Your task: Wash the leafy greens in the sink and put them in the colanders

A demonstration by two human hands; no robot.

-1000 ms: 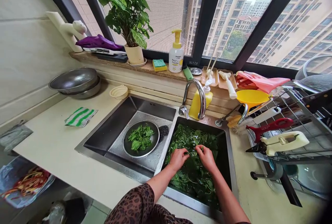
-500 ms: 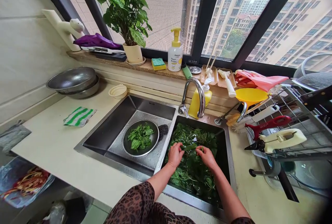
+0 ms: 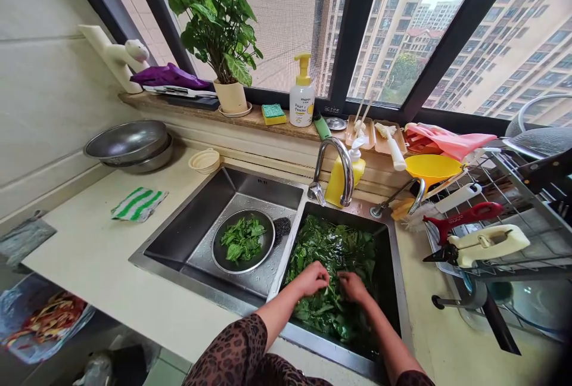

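Fingers of the left hand look pinched on leafy greens, the right hand too blurred to tell, both within the basin edges, presumably so drips fall inside.

Potted plant, sponge and pump bottle on the windowsill.

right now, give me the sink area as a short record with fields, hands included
left hand: over the right basin, fingers at the leafy greens; grip unclear
right hand: beside the left hand, low over the same greens, fingertips blurred
right basin: water and many loose greens
left basin: round dark dish holding more leaves, black scrubber beside it
faucet: spout toward the right basin, no stream visible
counter, left: striped cloth
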